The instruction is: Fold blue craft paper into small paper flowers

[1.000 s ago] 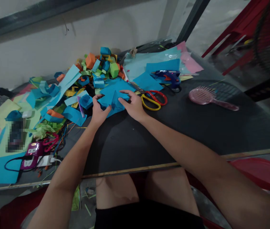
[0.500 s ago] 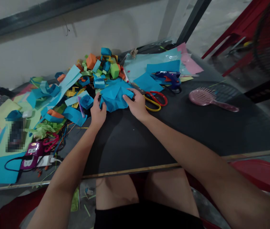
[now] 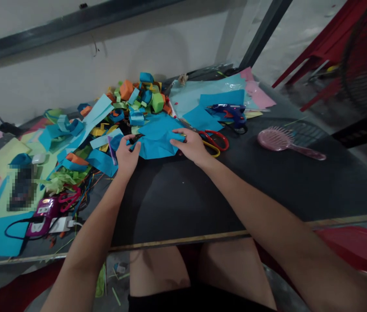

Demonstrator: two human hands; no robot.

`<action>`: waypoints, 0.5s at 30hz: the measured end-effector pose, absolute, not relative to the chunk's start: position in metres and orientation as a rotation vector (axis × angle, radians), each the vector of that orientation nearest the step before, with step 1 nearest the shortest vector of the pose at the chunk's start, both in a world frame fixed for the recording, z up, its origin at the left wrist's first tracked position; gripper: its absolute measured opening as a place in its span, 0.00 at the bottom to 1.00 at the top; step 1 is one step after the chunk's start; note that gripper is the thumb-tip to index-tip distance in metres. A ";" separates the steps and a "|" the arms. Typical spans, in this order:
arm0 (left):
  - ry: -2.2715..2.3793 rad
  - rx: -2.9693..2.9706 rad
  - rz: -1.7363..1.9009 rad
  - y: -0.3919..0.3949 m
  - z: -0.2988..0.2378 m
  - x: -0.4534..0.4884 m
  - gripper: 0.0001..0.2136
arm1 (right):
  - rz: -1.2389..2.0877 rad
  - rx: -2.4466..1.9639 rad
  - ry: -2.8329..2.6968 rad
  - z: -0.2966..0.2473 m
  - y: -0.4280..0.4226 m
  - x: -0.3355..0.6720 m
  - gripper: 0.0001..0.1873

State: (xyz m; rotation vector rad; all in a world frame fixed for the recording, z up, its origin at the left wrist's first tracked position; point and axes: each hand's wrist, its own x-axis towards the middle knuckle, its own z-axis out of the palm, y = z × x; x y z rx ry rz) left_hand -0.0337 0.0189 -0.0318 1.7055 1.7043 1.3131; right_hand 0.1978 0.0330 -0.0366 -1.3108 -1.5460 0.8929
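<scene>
A folded sheet of blue paper (image 3: 158,147) with creases lies between my two hands above the black tabletop. My left hand (image 3: 127,154) is at its left edge, thumb and fingertips curled around the side. The right corner is pinched between the thumb and fingers of my right hand (image 3: 190,145). Behind it is another blue sheet (image 3: 159,121). Scissors with red and yellow handles (image 3: 216,141) lie just beyond my right hand, partly hidden by it. A purple pen-like stick (image 3: 112,151) is left of my left hand.
A heap of colourful folded paper pieces (image 3: 138,93) stands against the wall. On the right are a blue glue gun (image 3: 230,112) and a pink hairbrush (image 3: 274,138). A purple power strip (image 3: 45,212) with cables sits at left, near pink-handled scissors (image 3: 69,197). A fan (image 3: 365,65) stands at far right.
The blue paper looks flatter and more spread out; before, it stood up in peaked folds. My hands have moved slightly apart. The whole view has shifted a little downward.
</scene>
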 end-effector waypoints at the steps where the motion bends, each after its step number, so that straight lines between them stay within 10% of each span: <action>1: 1.743 1.864 1.253 0.016 -0.029 -0.032 0.14 | 0.864 -1.341 -1.611 -0.037 0.033 0.200 0.23; 8: 1.329 2.775 0.802 0.002 -0.020 -0.024 0.17 | 0.209 -1.279 -1.994 -0.028 0.023 0.205 0.26; 15: 1.209 2.836 0.586 -0.007 -0.019 -0.020 0.10 | 0.431 -0.986 -2.440 -0.023 0.028 0.210 0.23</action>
